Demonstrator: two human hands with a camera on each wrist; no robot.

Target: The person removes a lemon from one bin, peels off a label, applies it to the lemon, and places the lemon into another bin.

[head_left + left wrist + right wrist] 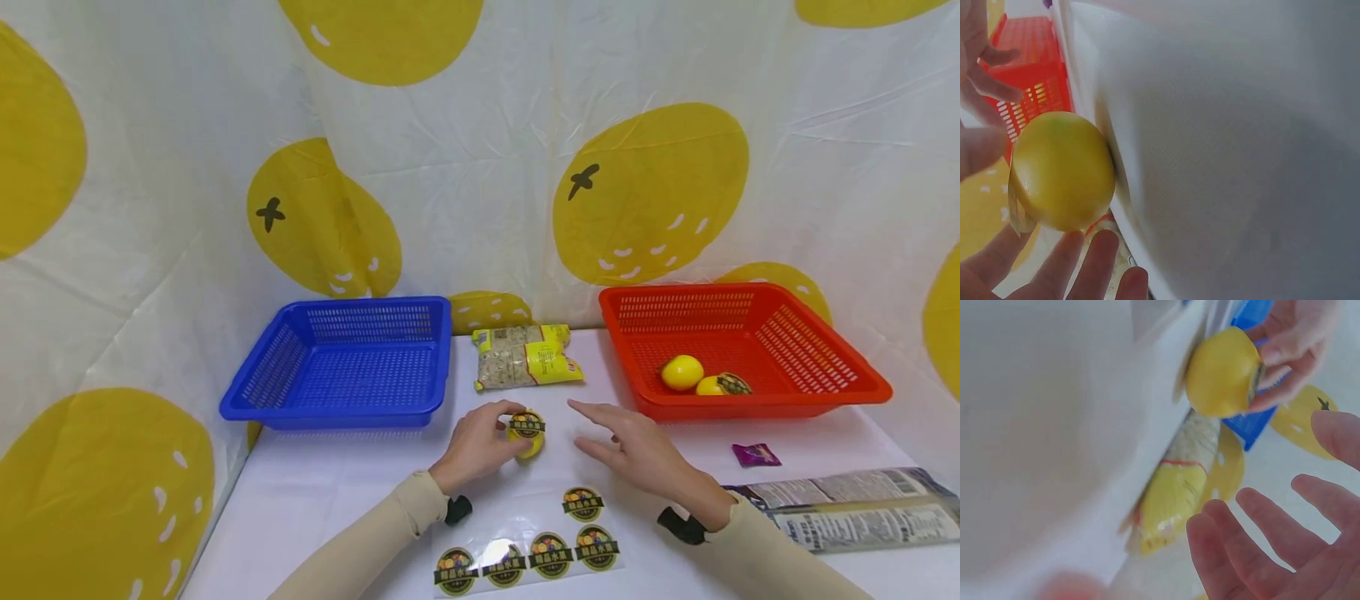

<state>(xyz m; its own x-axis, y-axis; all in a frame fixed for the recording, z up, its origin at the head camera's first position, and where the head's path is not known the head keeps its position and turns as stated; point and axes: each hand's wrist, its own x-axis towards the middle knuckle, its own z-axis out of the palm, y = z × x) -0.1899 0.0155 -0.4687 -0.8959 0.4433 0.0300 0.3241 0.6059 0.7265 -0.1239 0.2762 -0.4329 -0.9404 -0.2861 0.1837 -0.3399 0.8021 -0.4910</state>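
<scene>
Packet (527, 357) between baskets (341, 363), perhaps touching neither

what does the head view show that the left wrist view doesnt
Only the head view shows the blue basket, the grain packet, the sticker sheet, the purple wrapper, two yellow fruits inside the red basket, and the sticker on top of the held fruit. Only the left wrist view shows the bare, unstickered side of the yellow fruit up close. Both show the left hand gripping that fruit, the right hand open beside it, the red basket and the white table.
</scene>
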